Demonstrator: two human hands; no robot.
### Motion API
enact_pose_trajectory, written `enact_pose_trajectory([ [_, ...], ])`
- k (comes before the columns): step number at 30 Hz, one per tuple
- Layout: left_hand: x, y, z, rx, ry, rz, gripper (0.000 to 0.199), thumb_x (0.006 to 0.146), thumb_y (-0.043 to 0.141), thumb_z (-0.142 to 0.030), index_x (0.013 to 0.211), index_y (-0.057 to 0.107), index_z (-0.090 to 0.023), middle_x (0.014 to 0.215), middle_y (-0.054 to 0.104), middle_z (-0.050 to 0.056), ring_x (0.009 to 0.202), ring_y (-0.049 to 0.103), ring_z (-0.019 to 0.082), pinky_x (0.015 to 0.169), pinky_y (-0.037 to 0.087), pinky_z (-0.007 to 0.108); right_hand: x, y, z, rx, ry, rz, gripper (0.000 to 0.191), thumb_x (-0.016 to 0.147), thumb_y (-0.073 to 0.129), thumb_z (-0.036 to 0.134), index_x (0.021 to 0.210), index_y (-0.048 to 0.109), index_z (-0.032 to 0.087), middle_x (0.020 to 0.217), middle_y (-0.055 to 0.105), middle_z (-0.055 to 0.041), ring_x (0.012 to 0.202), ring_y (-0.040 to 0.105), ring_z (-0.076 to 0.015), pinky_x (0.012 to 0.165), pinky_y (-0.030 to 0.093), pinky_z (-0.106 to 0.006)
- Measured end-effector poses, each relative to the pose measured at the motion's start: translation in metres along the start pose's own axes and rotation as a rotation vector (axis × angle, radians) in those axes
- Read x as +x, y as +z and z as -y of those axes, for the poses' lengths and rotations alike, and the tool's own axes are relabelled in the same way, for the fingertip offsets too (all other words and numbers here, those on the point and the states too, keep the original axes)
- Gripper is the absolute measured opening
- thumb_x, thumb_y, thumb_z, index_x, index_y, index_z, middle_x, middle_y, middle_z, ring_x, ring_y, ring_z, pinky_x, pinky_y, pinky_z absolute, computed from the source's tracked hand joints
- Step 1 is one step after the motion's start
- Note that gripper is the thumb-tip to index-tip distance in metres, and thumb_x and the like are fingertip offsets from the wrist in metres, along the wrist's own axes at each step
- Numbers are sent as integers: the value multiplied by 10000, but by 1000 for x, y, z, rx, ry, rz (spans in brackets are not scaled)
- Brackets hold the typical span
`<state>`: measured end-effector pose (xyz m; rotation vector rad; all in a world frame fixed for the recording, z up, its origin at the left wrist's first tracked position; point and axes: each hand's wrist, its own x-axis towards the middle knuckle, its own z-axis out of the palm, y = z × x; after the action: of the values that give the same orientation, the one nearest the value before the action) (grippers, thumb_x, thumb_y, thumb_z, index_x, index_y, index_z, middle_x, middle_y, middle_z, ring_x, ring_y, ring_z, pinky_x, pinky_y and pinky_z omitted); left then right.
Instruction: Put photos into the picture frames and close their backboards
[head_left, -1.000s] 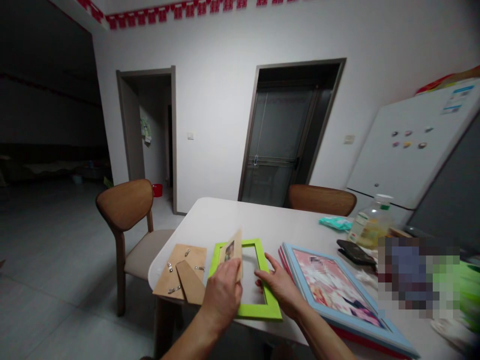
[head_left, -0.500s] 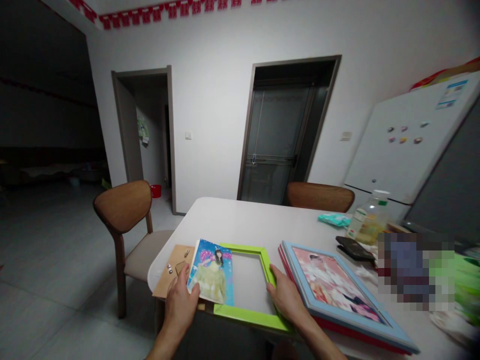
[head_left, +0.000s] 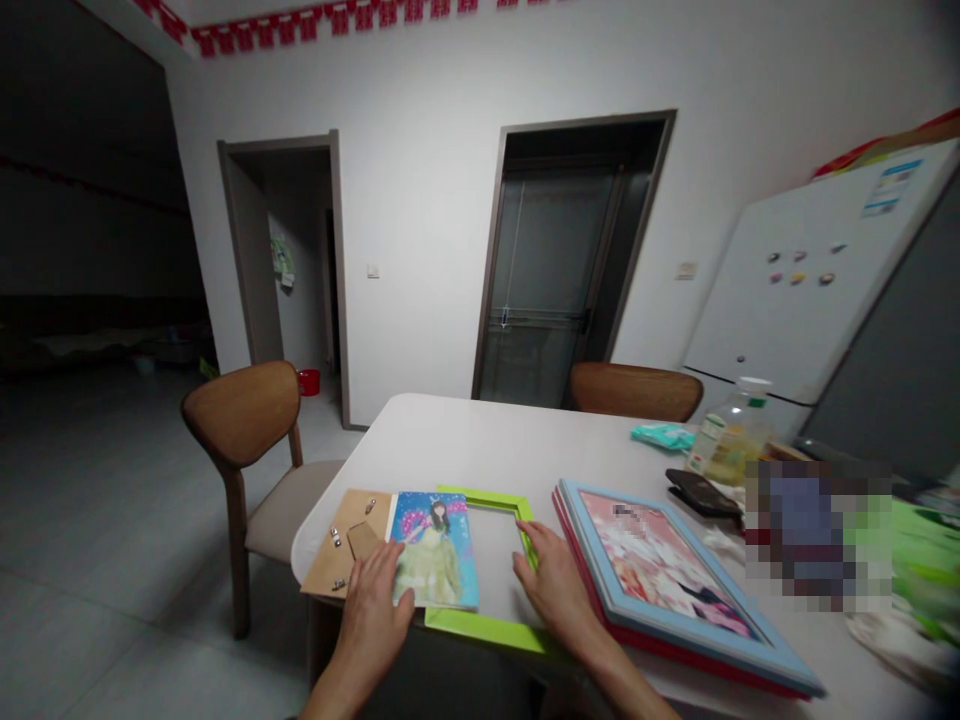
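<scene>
My left hand (head_left: 375, 602) lies with fingers apart over the brown backing board (head_left: 363, 540) and the left edge of a picture (head_left: 435, 560). That picture shows a figure in a pale green dress on blue; it lies across the left part of a lime-green picture frame (head_left: 487, 630). The backing board has small metal clips and a cut flap, and is partly under the picture. My right hand (head_left: 553, 585) rests over the frame's right side, thumb and fingers spread toward the opening. To its right lies a stack of frames, a light blue picture frame (head_left: 720, 600) on top.
A white table (head_left: 450, 430) carries everything. On its right are a dark phone-like object (head_left: 703, 493), a bottle of yellowish liquid (head_left: 731, 440), a teal packet (head_left: 663, 437) and blurred clutter. Wooden chairs stand at the left (head_left: 244, 410) and far side (head_left: 637, 390).
The picture, tilted half a second ago, now lies flatter and a little further right over the green frame. My right hand's fingers have shifted left and up along the frame's side.
</scene>
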<state>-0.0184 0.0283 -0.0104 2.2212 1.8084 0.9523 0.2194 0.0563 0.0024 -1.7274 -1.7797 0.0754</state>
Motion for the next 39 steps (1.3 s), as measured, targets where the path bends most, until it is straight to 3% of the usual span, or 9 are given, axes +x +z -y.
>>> enact_pose_trajectory([
  [5,-3,0,-7,-50,68,39,476,654,420,-141,1127,475,-148,1209,474,98,1161,362,227,978,246,442,0,10,22,381,90,129,419,685,434,221,1075,518,90,976,594,-121,815,566,-176,783,417,-293],
  [8,-4,-3,-15,-111,85,82,460,648,445,-152,1105,501,-164,1206,477,96,1154,372,236,983,232,457,5,21,30,470,166,194,435,667,454,228,1067,518,68,881,620,-108,733,575,-155,736,423,-272],
  [15,-3,3,-45,-129,118,194,594,607,509,-199,1191,420,-132,1262,401,125,1189,308,269,997,189,468,16,40,58,824,317,313,626,548,474,85,1169,397,90,466,473,84,401,411,-62,434,343,-174],
  [18,5,7,-48,-114,140,110,606,600,443,-107,1204,398,-109,1283,374,116,1202,287,245,1004,203,438,16,24,82,1080,308,216,658,572,484,99,1211,325,98,493,451,92,419,406,-56,424,335,-162],
  [22,19,-3,-45,-311,161,-104,497,688,311,-62,1163,445,-120,1211,474,86,1141,392,170,984,286,334,14,-4,102,1244,254,139,647,661,524,267,1242,274,135,624,524,42,509,483,-79,478,402,-193],
  [26,24,-17,-50,-601,-53,-265,365,775,342,-186,1108,487,-159,1123,552,66,1065,475,187,931,349,322,4,-4,91,1200,420,167,531,679,519,346,1151,400,133,865,576,-66,671,563,-125,570,453,-238],
  [30,22,-9,-65,-1027,-277,-322,365,766,387,-299,1075,483,-130,1020,608,80,963,549,206,847,422,315,-5,11,76,1310,618,351,426,700,480,339,1081,441,154,801,603,-62,611,583,-116,570,459,-249],
  [34,19,8,-75,-1207,-304,-193,432,737,416,-282,1137,406,-119,1062,584,100,975,542,204,851,416,305,-1,6,67,1471,519,213,397,652,460,225,1044,451,163,809,643,-53,671,599,-143,564,462,-235],
  [39,13,13,-66,-1079,-300,-95,564,658,495,-200,1186,337,-76,1200,461,170,1086,452,224,908,363,323,12,-17,35,1235,527,149,479,600,410,155,1075,462,120,718,661,-62,598,606,-175,497,452,-245],
])
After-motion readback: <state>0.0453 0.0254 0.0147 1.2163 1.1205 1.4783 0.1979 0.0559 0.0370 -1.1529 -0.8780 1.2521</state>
